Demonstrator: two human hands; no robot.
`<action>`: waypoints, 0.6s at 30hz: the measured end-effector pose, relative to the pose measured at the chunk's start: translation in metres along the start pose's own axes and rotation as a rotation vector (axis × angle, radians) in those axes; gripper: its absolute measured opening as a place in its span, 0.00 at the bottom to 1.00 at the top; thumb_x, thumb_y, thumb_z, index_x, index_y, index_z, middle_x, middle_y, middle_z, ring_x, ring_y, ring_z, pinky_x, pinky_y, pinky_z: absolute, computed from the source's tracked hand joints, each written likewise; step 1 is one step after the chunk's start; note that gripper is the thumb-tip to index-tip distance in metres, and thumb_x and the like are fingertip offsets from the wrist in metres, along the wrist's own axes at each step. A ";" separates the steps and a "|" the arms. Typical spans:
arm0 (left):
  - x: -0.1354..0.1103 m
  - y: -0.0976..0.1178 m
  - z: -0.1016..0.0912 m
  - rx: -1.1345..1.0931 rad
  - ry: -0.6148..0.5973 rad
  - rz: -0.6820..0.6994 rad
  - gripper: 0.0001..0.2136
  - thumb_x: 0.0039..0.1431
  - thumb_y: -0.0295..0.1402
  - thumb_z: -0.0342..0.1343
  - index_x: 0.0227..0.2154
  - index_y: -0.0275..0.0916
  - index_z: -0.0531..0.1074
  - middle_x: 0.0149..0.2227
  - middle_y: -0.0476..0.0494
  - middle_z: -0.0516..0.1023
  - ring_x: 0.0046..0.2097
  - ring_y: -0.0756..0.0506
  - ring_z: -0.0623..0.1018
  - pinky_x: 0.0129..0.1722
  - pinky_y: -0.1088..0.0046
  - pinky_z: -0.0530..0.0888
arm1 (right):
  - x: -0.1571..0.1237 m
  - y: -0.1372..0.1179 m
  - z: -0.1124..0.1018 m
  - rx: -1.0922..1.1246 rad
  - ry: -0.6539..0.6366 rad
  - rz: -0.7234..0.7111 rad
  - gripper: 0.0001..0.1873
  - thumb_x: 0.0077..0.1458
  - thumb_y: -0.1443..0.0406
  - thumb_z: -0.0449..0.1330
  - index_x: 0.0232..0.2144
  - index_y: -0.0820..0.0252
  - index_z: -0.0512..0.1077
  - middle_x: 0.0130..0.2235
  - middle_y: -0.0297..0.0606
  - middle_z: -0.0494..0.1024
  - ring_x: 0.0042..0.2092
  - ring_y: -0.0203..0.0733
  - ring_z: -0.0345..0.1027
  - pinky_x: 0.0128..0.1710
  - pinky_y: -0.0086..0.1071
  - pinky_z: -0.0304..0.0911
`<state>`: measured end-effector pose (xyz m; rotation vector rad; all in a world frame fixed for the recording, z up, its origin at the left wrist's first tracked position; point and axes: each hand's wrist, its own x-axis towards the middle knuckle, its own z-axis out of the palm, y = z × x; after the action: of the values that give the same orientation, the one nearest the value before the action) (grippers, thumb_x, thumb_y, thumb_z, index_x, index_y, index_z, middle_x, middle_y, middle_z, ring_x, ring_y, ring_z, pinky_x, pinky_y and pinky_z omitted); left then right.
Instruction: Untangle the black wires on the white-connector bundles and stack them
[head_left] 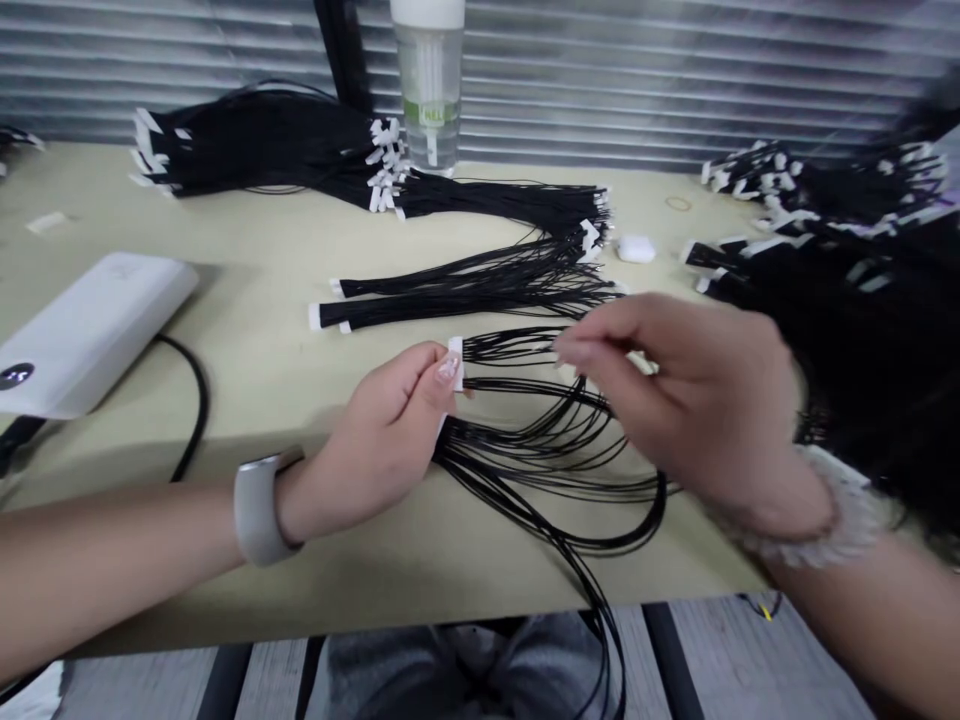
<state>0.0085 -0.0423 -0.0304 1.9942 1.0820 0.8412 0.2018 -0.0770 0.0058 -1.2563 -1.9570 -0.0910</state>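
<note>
Single head-worn camera, looks forward and down, close over pale beige tabletop [247, 350]; faces grey ribbed wall [675, 70] behind; near table edge low in frame.

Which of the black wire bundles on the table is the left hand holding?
The loose bundle at the front edge; the left hand pinches its white connector. The other bundles lie farther back, untouched.

Bare worktop [270, 340] left of hands, open up to power bank [90, 325] and its cable [191, 400]. Wire bundles [465, 285] block far side; bottle [429, 85] behind. Dense wire pile [847, 300] crowds right. Loose wires [555, 450] cover near edge.
</note>
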 end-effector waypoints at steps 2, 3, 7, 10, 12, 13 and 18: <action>0.000 0.001 0.000 0.003 -0.012 0.001 0.15 0.63 0.37 0.38 0.22 0.38 0.58 0.22 0.52 0.62 0.24 0.53 0.62 0.23 0.77 0.61 | -0.002 -0.003 0.004 -0.092 -0.114 -0.091 0.03 0.51 0.68 0.58 0.27 0.62 0.71 0.27 0.31 0.74 0.30 0.27 0.65 0.29 0.23 0.60; 0.000 0.002 0.000 0.002 -0.019 0.006 0.15 0.63 0.37 0.38 0.22 0.38 0.58 0.22 0.52 0.61 0.24 0.53 0.62 0.23 0.77 0.61 | -0.003 -0.004 0.006 -0.109 -0.149 -0.101 0.04 0.52 0.68 0.57 0.27 0.62 0.71 0.28 0.31 0.74 0.30 0.27 0.65 0.29 0.23 0.59; 0.000 0.003 0.000 -0.009 -0.045 0.032 0.15 0.63 0.37 0.37 0.22 0.38 0.57 0.21 0.52 0.59 0.22 0.53 0.59 0.21 0.77 0.59 | -0.004 -0.006 0.012 -0.140 -0.184 -0.090 0.05 0.54 0.67 0.55 0.28 0.60 0.70 0.27 0.30 0.73 0.29 0.26 0.63 0.28 0.24 0.57; -0.002 0.002 0.000 -0.001 -0.070 0.045 0.15 0.63 0.36 0.37 0.22 0.38 0.58 0.21 0.52 0.58 0.23 0.53 0.59 0.21 0.77 0.59 | -0.005 -0.010 0.015 -0.168 -0.182 -0.074 0.06 0.54 0.66 0.54 0.27 0.60 0.70 0.26 0.30 0.72 0.28 0.27 0.62 0.26 0.25 0.57; -0.002 0.002 0.000 0.002 -0.079 0.051 0.15 0.63 0.36 0.37 0.22 0.38 0.59 0.21 0.52 0.59 0.23 0.53 0.59 0.21 0.77 0.59 | -0.006 -0.011 0.016 -0.188 -0.181 -0.070 0.07 0.54 0.66 0.54 0.26 0.60 0.70 0.25 0.31 0.71 0.28 0.28 0.62 0.26 0.26 0.56; -0.002 0.001 0.000 0.005 -0.083 0.051 0.15 0.63 0.36 0.37 0.22 0.38 0.59 0.21 0.52 0.59 0.23 0.53 0.60 0.21 0.77 0.59 | -0.006 -0.011 0.016 -0.195 -0.178 -0.074 0.08 0.55 0.66 0.53 0.26 0.60 0.69 0.25 0.31 0.71 0.28 0.28 0.62 0.26 0.27 0.56; -0.001 0.000 0.000 0.006 -0.089 0.059 0.15 0.63 0.37 0.37 0.22 0.38 0.59 0.22 0.52 0.60 0.24 0.53 0.61 0.23 0.77 0.61 | -0.008 -0.010 0.017 -0.204 -0.162 -0.117 0.08 0.55 0.65 0.53 0.26 0.60 0.69 0.27 0.31 0.72 0.29 0.29 0.63 0.26 0.27 0.56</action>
<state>0.0082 -0.0431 -0.0306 2.0571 0.9810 0.7729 0.1854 -0.0805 -0.0078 -1.3129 -2.2057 -0.2604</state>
